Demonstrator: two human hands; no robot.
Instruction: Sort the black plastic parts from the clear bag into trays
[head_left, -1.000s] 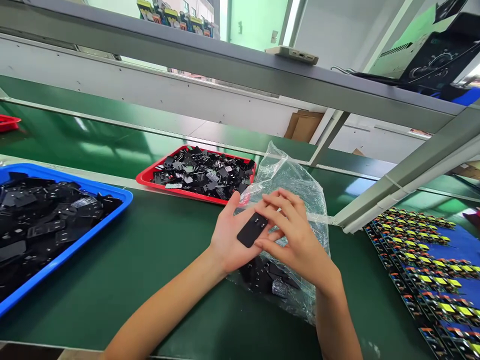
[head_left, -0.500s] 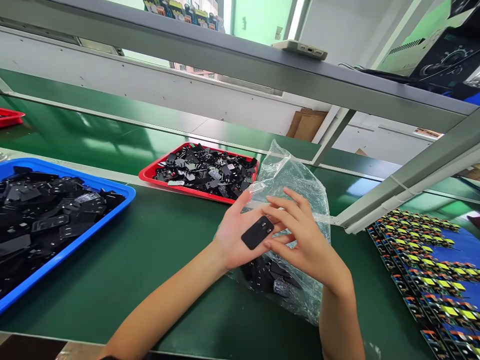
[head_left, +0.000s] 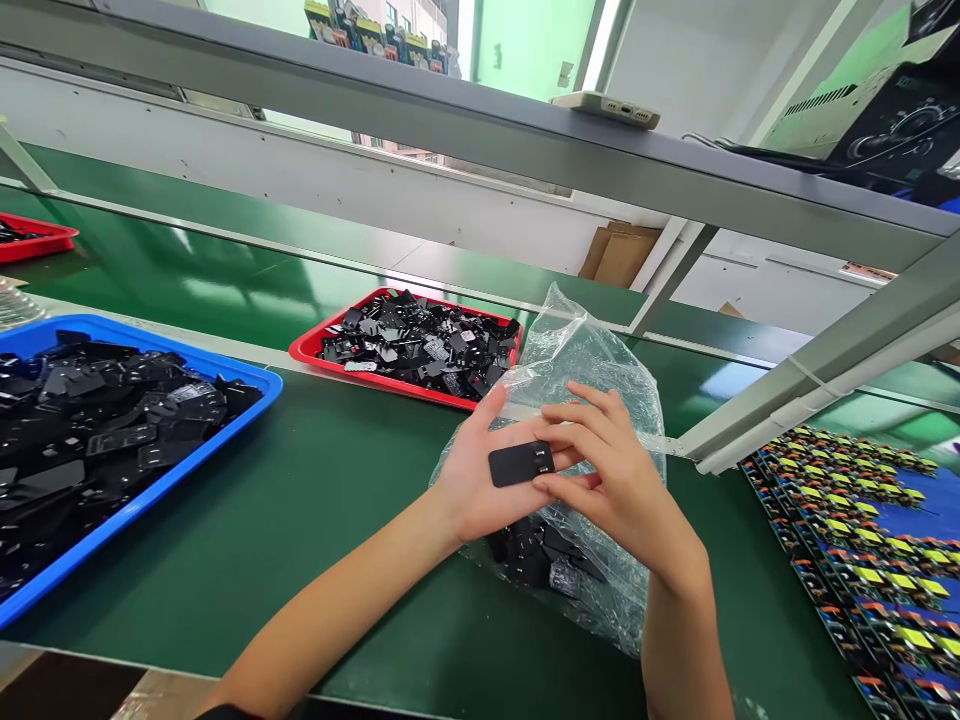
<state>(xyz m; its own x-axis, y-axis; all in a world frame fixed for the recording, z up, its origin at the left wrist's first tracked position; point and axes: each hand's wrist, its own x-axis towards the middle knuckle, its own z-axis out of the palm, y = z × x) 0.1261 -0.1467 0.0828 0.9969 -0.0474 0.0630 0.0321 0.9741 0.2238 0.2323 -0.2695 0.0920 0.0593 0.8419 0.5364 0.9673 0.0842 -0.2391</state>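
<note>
A small flat black plastic part (head_left: 520, 464) lies across the palm of my left hand (head_left: 480, 480), whose fingers are stretched out. My right hand (head_left: 611, 470) pinches the part's right end between thumb and fingertips. Both hands hover over a crumpled clear plastic bag (head_left: 592, 380) on the green table. More black parts (head_left: 536, 555) lie inside the bag, just below my hands.
A red tray (head_left: 315, 345) heaped with black parts sits behind the bag. A blue tray (head_left: 187, 455) of black parts is at the left. Rows of circuit boards (head_left: 862, 520) lie at the right. A grey shelf (head_left: 525, 150) and slanted frame bars run overhead.
The black part has turned from tilted to nearly level between my hands. The view has shifted slightly, so the trays sit further right in the picture.
</note>
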